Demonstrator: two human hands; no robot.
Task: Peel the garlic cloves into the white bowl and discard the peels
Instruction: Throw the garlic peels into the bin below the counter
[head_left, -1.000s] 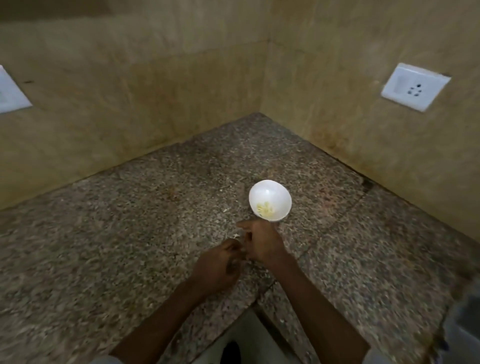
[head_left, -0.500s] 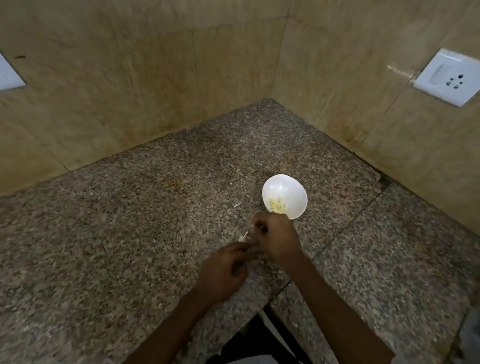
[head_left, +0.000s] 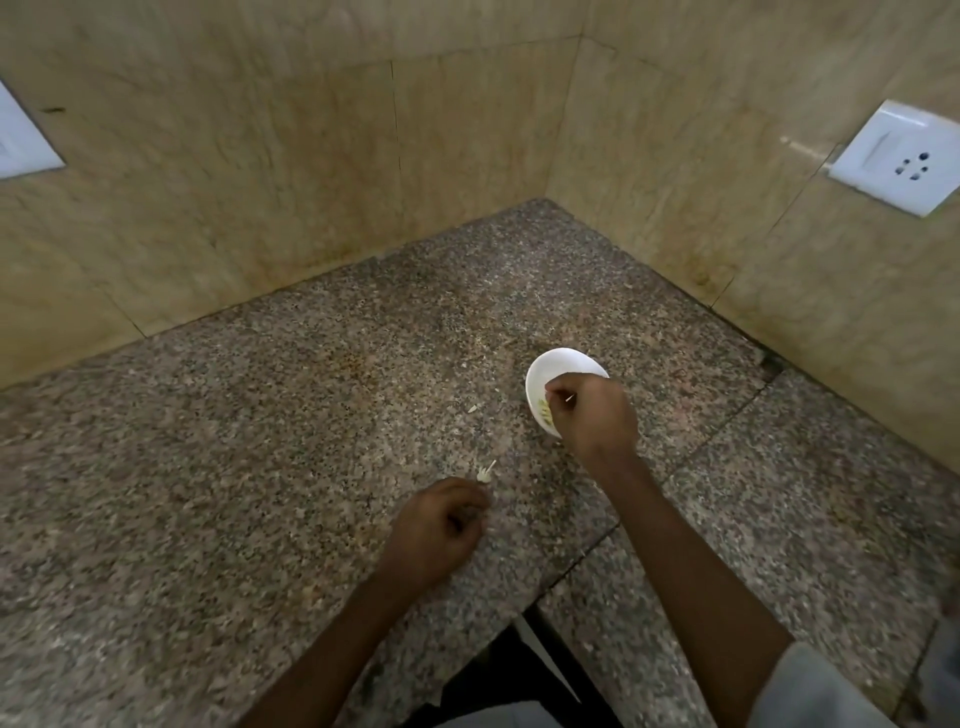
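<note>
Over the white bowl (head_left: 551, 364) the right hand (head_left: 592, 415) was curled; the left hand (head_left: 436, 525) pinched a peel (head_left: 487, 472).
Peeled garlic cloves (head_left: 545, 413) lay in it beneath the right fingers; whether these gripped one could not be told. A loose scrap (head_left: 472, 409) lay ahead of the left hand.

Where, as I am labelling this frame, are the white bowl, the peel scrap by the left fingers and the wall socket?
white bowl (head_left: 563, 359): head view, bare inner wall by the far rim.
peel scrap (head_left: 486, 471): head view, its pale middle.
wall socket (head_left: 896, 157): head view, middle of its white plate.
</note>
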